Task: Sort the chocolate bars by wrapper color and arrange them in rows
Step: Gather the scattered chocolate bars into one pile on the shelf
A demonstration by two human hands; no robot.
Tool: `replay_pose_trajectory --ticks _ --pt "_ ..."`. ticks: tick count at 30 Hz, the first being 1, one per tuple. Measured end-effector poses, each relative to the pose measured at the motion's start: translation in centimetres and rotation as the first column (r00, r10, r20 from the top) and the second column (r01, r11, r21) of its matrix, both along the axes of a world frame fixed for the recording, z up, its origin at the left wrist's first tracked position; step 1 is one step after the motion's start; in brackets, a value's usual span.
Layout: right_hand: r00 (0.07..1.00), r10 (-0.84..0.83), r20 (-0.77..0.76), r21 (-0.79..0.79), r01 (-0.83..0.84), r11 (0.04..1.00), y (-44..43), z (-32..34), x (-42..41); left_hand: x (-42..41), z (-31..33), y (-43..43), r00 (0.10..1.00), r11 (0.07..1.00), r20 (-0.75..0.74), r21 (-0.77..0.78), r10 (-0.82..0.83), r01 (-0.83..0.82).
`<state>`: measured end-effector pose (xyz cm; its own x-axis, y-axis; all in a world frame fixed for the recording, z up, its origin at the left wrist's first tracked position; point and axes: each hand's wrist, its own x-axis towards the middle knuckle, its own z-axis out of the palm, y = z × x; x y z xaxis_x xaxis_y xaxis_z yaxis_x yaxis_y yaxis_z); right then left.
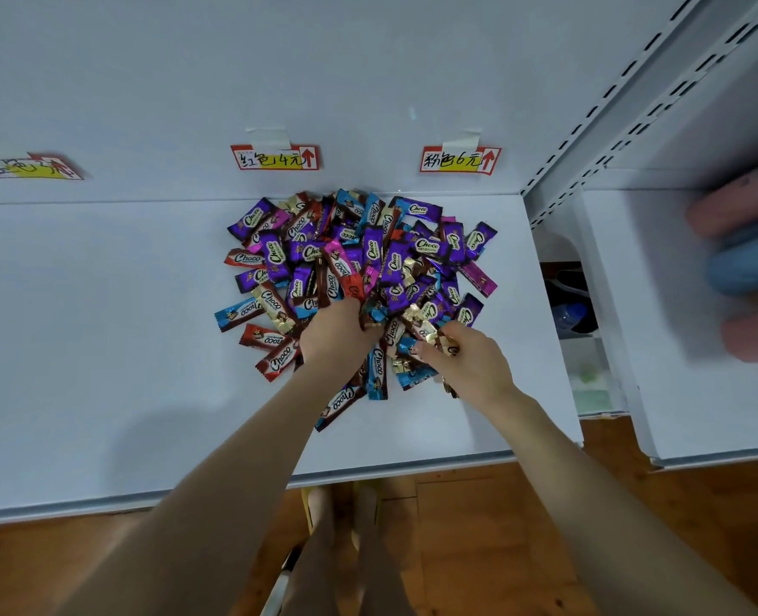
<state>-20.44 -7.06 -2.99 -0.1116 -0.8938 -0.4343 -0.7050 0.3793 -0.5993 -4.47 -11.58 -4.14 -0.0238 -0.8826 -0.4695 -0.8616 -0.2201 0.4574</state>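
The chocolate bars [359, 264] lie in one mixed heap on the shelf [101, 326], straight ahead of both my hands and spreading out to either side of them. The bars point every way and none are in rows yet.

My left hand [337, 335] is dug into the near edge of the heap with its fingers curled down among the wrappers. I cannot tell whether they have closed on a bar. My right hand [470, 362], just beside it and a little nearer me, pinches a gold bar [421, 324] that slants away from it to the left.

The wrappers read "Choco". On the back wall beyond the heap, the red-bordered label [274, 157] ahead of my left hand seems to read "红色 14元", with an up-arrow. The second label [459, 160], ahead of my right hand, reads "粉色 6元". The third label [25, 166], far off to the left, is too blurred to read.
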Motion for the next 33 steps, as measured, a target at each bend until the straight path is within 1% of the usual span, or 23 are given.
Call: replay_pose_trajectory --ticks 2,3,4,6,8,10,12,14,16,18,20,23,26,28,30,32,33 --pt "0.984 -0.105 0.144 0.005 0.105 0.994 0.3 0.2 -0.6 0.0 -0.1 0.0 0.998 1.000 -0.053 0.009 0.020 -0.019" --pt "0.970 -0.144 0.197 0.015 0.144 0.989 0.3 0.2 -0.8 0.0 -0.1 0.0 0.993 0.999 -0.107 0.013 0.048 -0.047" --pt "0.962 -0.159 0.220 0.016 0.159 0.987 0.3 0.3 -1.0 0.2 0.1 0.0 0.980 0.996 -0.178 0.014 0.094 -0.094" --pt "0.965 -0.149 0.218 0.002 0.152 0.988 0.3 0.5 -1.2 0.9 0.7 0.0 0.929 0.979 -0.312 0.009 0.198 -0.206" --pt "0.959 -0.151 0.242 0.007 0.154 0.988 0.2 0.8 -1.2 1.9 1.5 0.1 0.894 0.963 -0.374 -0.006 0.247 -0.269" --pt "0.953 -0.160 0.255 -0.005 0.167 0.986 0.1 1.2 -1.1 2.9 2.3 0.3 0.878 0.950 -0.401 -0.057 0.261 -0.308" --pt "0.967 -0.150 0.208 -0.023 0.158 0.987 -0.2 1.3 -0.6 3.8 3.1 0.4 0.862 0.920 -0.408 -0.115 0.299 -0.374" --pt "0.985 -0.092 0.148 0.013 0.091 0.996 -0.6 0.8 0.4 4.8 3.3 0.6 0.835 0.889 -0.429 -0.135 0.346 -0.438" --pt "0.999 0.002 0.041 0.085 -0.005 0.996 -0.8 0.0 1.7 5.6 3.1 0.9 0.767 0.856 -0.498 -0.087 0.405 -0.509" --pt "0.995 0.056 -0.085 0.142 -0.043 0.989 -1.0 -0.8 2.7 6.2 3.1 1.2 0.718 0.825 -0.525 -0.053 0.457 -0.563" --pt "0.979 0.069 -0.190 0.163 -0.037 0.986 -1.3 -0.7 3.4 6.8 3.1 1.6 0.730 0.804 -0.487 -0.091 0.479 -0.588" --pt "0.951 0.113 -0.288 0.193 -0.057 0.979 -1.6 -0.2 4.1 7.9 2.9 1.6 0.762 0.784 -0.410 -0.156 0.502 -0.601" --pt "0.944 0.131 -0.304 0.203 -0.070 0.977 -1.6 -0.1 4.7 8.6 2.2 1.5 0.787 0.796 -0.327 -0.142 0.523 -0.588" --pt "0.950 0.114 -0.290 0.192 -0.059 0.980 -1.5 -0.1 4.9 8.0 2.1 1.6 0.831 0.841 -0.303 -0.140 0.467 -0.523" --pt "0.951 0.100 -0.294 0.172 -0.050 0.984 -1.3 0.0 4.8 6.6 2.1 2.1 0.895 0.914 -0.293 -0.127 0.336 -0.385" --pt "0.943 0.084 -0.321 0.141 -0.040 0.989 -0.8 0.1 4.6 4.8 1.8 2.7 0.949 0.977 -0.255 -0.053 0.185 -0.205" --pt "0.940 0.070 -0.334 0.127 -0.029 0.991 -0.6 0.1 4.4 3.9 1.6 2.9 0.970 0.992 -0.215 -0.020 0.114 -0.121"
